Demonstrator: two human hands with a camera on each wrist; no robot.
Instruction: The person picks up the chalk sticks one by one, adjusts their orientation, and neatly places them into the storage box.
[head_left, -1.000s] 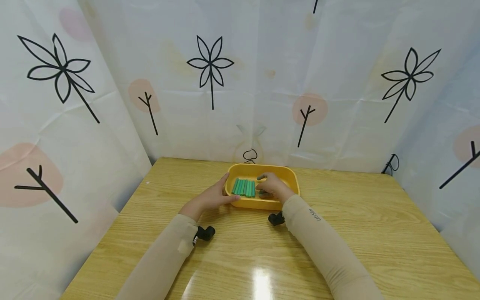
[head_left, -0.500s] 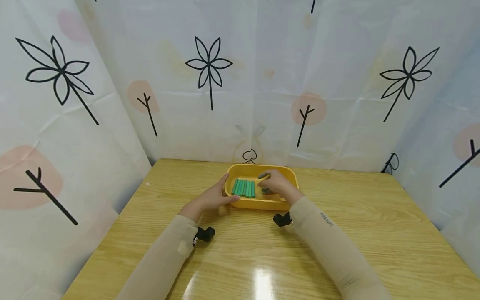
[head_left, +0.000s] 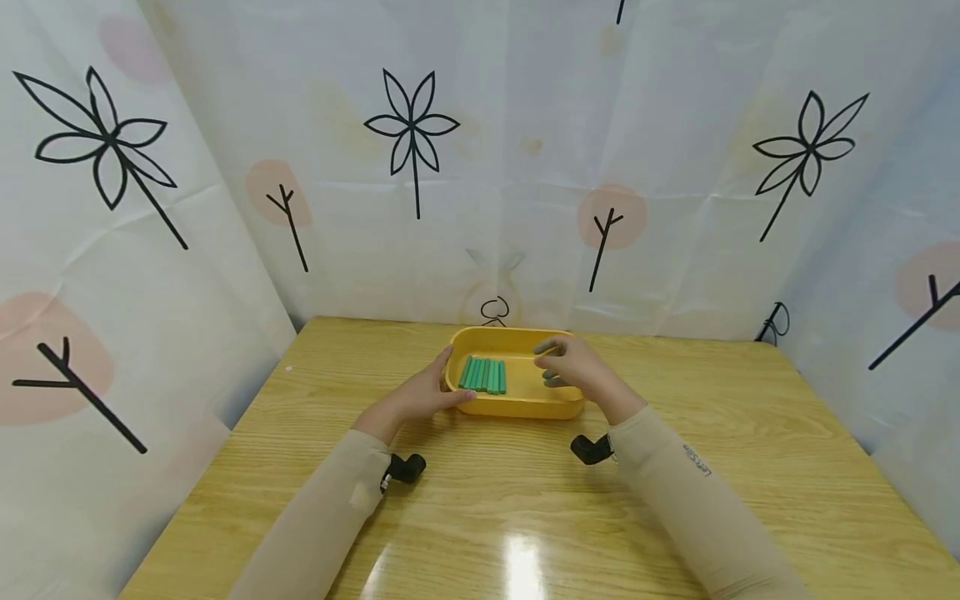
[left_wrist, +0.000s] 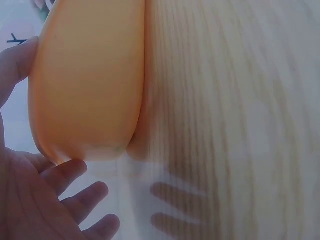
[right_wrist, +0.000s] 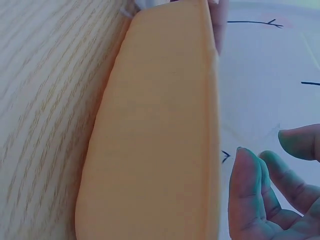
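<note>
A yellow plastic basin (head_left: 517,407) sits on the table, with several short green sticks (head_left: 482,376) lying side by side in its left half. At the basin's left end my left hand (head_left: 416,395) grips the corner, thumb over the near rim and fingers at the end wall. In the left wrist view, the thumb (left_wrist: 20,62) and a fingertip meet the basin's wall (left_wrist: 90,85). My right hand (head_left: 577,369) hovers over the basin's right part, its fingers loosely bent with nothing between them. Green stains show on its fingertips (right_wrist: 245,165) in the right wrist view.
The wooden table (head_left: 480,500) spreads around the basin. A white curtain (head_left: 480,167) with printed flowers and twigs hangs behind and at both sides. Black wrist cameras stick out from both beige sleeves (head_left: 690,492).
My right hand has moved right, away from the green sticks, toward the basin's right end. My left hand keeps its grip on the basin, and the sticks lie as before.
</note>
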